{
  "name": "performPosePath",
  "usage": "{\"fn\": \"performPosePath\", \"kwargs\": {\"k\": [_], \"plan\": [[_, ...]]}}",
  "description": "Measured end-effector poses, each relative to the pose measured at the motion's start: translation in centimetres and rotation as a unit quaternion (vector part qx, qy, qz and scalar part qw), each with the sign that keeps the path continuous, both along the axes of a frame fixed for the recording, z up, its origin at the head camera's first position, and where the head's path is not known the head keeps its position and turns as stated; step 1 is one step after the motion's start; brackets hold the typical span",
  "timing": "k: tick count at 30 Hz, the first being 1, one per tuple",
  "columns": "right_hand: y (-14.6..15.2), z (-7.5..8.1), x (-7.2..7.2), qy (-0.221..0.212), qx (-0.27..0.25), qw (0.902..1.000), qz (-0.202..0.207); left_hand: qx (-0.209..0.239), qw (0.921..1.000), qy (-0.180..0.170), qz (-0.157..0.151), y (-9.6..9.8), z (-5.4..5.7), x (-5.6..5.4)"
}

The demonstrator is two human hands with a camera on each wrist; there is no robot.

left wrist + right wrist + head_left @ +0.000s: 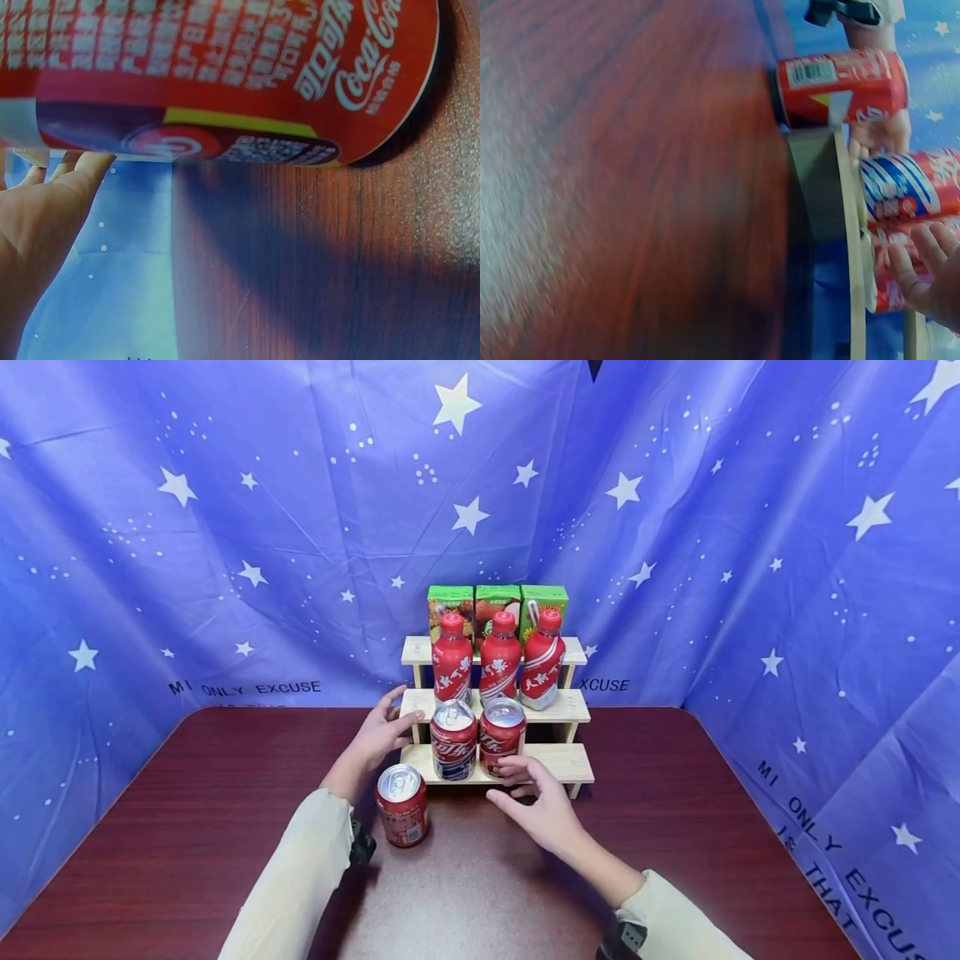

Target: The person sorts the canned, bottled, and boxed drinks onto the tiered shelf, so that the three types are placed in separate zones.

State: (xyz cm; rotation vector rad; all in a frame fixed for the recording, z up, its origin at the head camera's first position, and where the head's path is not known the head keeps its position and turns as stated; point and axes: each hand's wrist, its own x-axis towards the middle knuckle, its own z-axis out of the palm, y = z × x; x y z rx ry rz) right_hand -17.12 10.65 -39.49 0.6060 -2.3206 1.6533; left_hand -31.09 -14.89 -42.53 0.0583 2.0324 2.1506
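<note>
On the bottom step of a three-tier wooden stand [558, 763] are two red soda cans, a left can [453, 750] with a blue lower part and a right can [498, 737]. My right hand [546, 810] is at the right can's lower right side, thumb apart and fingers lightly bent, not wrapped round it. Beside the stand's left edge is my left hand [378, 733], fingers spread, fingertips at the middle step's end. A third can, a red Coca-Cola can [225, 75], stands upright on the table near my left wrist.
Three red bottles [500, 664] line the middle step. Behind them, green juice boxes [498, 597] occupy the top step. The stand rests on a dark red wooden table [225, 827], with a blue star-printed curtain [300, 510] around its back and sides.
</note>
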Motion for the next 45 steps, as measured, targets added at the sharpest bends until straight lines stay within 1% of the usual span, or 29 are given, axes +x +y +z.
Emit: {"fn": "performPosePath", "kwargs": {"k": [9,16,21,24,30,33,38,45], "plan": [[-2.2,-0.9,0.6,-0.022,0.025,0.9987,0.038,0.0,1.0,0.001,-0.001,0.0,-0.2,-0.1],[-3.5,-1.2,0.6,-0.034,0.036,0.997,0.059,-0.002,1.0,-0.003,0.006,0.0,0.0,0.0],[-4.4,-1.4,0.4,-0.043,0.041,0.9961,0.066,0.0,1.0,-0.005,0.007,0.1,-0.1,0.0],[-5.0,-2.3,0.0,-0.052,0.038,0.9957,0.067,-0.001,1.0,-0.004,0.005,0.1,-0.1,0.0],[-5.9,-4.7,-1.1,-0.061,0.033,0.9949,0.074,0.002,1.0,0.0,0.004,0.1,-0.1,0.1],[-6.3,-5.3,-1.3,-0.059,0.031,0.9946,0.08,-0.003,1.0,0.003,0.003,0.1,-0.1,0.1],[-7.1,-5.2,-1.2,-0.063,0.037,0.9943,0.078,-0.006,1.0,0.005,0.003,0.1,-0.1,0.1],[-8.1,-4.5,-1.2,-0.092,0.041,0.9919,0.078,-0.012,0.9999,0.007,0.002,0.1,-0.1,0.1]]}}
